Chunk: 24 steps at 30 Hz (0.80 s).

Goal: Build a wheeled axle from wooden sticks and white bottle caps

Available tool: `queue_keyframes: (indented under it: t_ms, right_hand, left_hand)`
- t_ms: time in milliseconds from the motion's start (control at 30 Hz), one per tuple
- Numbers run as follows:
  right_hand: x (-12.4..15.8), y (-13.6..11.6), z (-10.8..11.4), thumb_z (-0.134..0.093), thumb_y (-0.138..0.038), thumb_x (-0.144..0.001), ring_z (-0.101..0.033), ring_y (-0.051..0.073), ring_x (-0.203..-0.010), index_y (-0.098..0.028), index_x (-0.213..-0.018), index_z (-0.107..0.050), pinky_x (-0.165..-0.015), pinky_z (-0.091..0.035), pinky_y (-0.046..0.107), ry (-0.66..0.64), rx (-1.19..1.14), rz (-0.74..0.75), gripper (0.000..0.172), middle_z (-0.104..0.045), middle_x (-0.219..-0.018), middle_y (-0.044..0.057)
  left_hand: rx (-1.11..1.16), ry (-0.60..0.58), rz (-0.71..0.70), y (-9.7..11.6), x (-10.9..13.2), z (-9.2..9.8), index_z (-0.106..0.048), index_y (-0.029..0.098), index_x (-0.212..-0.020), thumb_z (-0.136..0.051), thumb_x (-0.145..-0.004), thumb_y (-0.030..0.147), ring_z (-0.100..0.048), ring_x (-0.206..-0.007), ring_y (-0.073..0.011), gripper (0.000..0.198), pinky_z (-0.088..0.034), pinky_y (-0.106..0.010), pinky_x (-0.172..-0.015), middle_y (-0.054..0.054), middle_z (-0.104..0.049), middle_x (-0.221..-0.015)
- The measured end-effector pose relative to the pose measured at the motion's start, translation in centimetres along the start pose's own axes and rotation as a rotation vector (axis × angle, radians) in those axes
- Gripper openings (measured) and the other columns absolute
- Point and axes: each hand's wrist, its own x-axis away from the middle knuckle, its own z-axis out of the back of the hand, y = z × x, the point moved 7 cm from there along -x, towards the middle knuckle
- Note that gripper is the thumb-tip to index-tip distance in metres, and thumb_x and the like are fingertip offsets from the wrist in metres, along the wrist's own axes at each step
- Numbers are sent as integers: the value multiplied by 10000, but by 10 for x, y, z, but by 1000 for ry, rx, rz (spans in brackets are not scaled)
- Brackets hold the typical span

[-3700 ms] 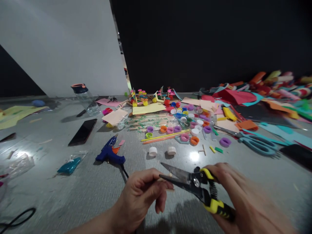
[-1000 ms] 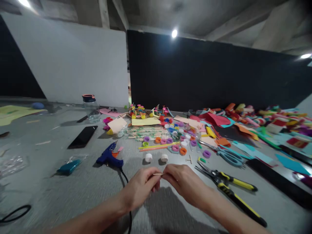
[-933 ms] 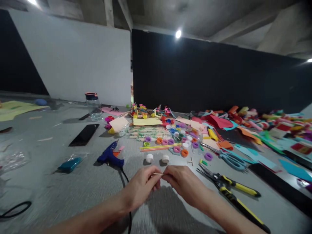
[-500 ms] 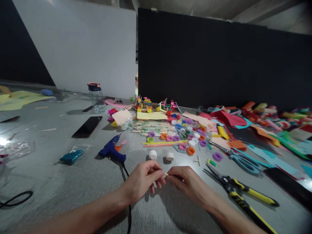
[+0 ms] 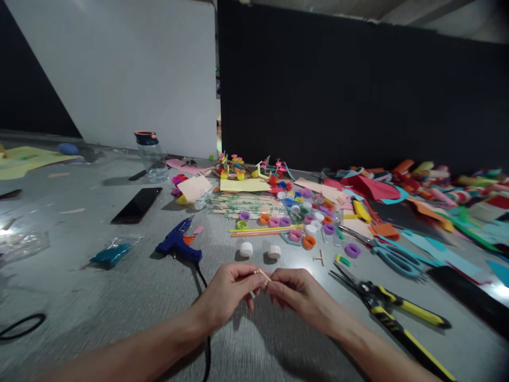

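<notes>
My left hand (image 5: 230, 289) and my right hand (image 5: 296, 289) meet above the grey table (image 5: 119, 297), fingertips pinched together on a short thin wooden stick (image 5: 262, 275). The stick lies tilted between the two pinches. Just beyond my hands stand two white bottle caps (image 5: 246, 249). The yellow-handled snips (image 5: 392, 310) lie on the table to the right of my right hand, blades apart.
A blue glue gun (image 5: 177, 244) with its black cord lies left of the caps. Further back are coloured caps (image 5: 302, 225), long sticks (image 5: 266, 231), blue scissors (image 5: 395, 257), a black phone (image 5: 137, 205), a clear jar (image 5: 149, 156) and heaps of coloured paper (image 5: 397, 196) at the right.
The snips that my right hand held earlier now lie on the table. Both hands have come together on the short stick, which now sits tilted rather than level.
</notes>
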Motion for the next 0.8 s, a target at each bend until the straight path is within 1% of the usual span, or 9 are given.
queue_keyframes:
  t_ms: [67, 167, 300, 500, 633, 733, 800]
  right_hand:
    - [-1, 1, -4, -564, -576, -987, -436, 110, -566, -146, -774, -653, -525, -321, 229, -1, -36, -5, 488, -514, -638, -20]
    - [-1, -2, -8, -569, -595, -982, -436, 105, -550, -144, -792, -669, -513, -322, 224, -21, -92, -9, 499, -527, -636, -17]
    - [1, -7, -10, -628, -602, -947, -454, 99, -549, -142, -845, -687, -509, -334, 217, -67, -157, 1, 474, -571, -676, -7]
    - [3, -6, -7, -654, -550, -950, -437, 86, -530, -139, -781, -693, -502, -323, 207, -72, -170, 30, 446, -557, -626, -15]
    - [3, -4, -9, -652, -511, -962, -445, 81, -517, -131, -800, -726, -491, -329, 198, -99, -166, 23, 420, -586, -632, -3]
    - [3, -6, -9, -650, -502, -966, -445, 78, -515, -125, -810, -744, -487, -327, 191, -119, -159, 17, 419, -574, -618, -5]
    - [3, -7, -10, -651, -518, -962, -454, 79, -523, -127, -861, -758, -488, -334, 189, -139, -166, 16, 418, -582, -645, -1]
  left_hand:
    - [23, 34, -19, 0, 0, 1, -756, 115, -776, -703, -804, 442, -518, -593, -110, 332, -448, -190, -487, -27, -608, -668]
    - [61, 63, -38, 1, 1, 3, -757, 116, -761, -725, -793, 465, -499, -560, -103, 351, -432, -198, -498, -11, -578, -615]
    - [123, 84, -45, 3, 3, 5, -755, 121, -773, -731, -818, 462, -500, -569, -93, 345, -430, -199, -534, -16, -603, -647]
    - [206, 59, -1, 3, 4, 3, -741, 112, -760, -783, -780, 482, -500, -586, -96, 373, -434, -202, -527, -23, -588, -662]
    - [212, 24, 21, -1, 4, 0, -744, 98, -778, -781, -783, 497, -489, -581, -101, 400, -440, -214, -522, -27, -569, -653]
    - [196, 4, 21, -3, 4, -2, -743, 98, -787, -766, -791, 492, -490, -585, -109, 395, -439, -224, -521, -28, -566, -653]
    - [173, 1, 7, -3, 5, -2, -742, 100, -787, -744, -807, 487, -486, -588, -112, 388, -433, -228, -528, -23, -557, -646]
